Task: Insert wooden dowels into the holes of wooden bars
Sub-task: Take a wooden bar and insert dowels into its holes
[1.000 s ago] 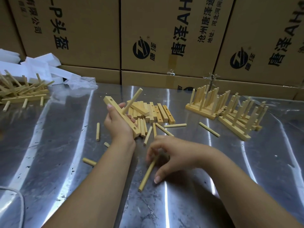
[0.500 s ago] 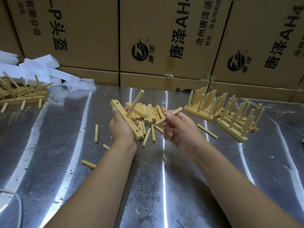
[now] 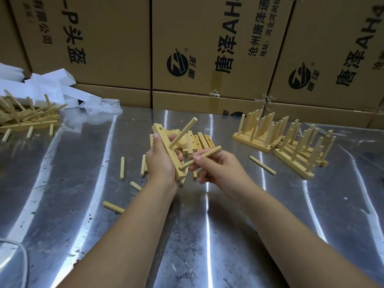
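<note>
My left hand [image 3: 161, 161] grips a pale wooden bar [image 3: 166, 146] held tilted above the metal table. One dowel [image 3: 184, 132] stands in the bar's middle hole; the top hole is bare. My right hand [image 3: 216, 169] pinches a second dowel [image 3: 201, 157], whose tip sits at the bar's lower hole. Behind the hands lies a pile of bare bars [image 3: 195, 142].
Loose dowels [image 3: 122, 168] lie scattered on the steel table [image 3: 83, 204]. Finished bars with upright dowels [image 3: 276, 138] stand at the right; more lie heaped at the far left [image 3: 27, 117]. White foam pieces [image 3: 52, 88] and cardboard boxes [image 3: 114, 38] line the back.
My right hand picked a dowel off the table, lifted it, and brought its tip to the bar's lower hole. My left hand kept holding the bar.
</note>
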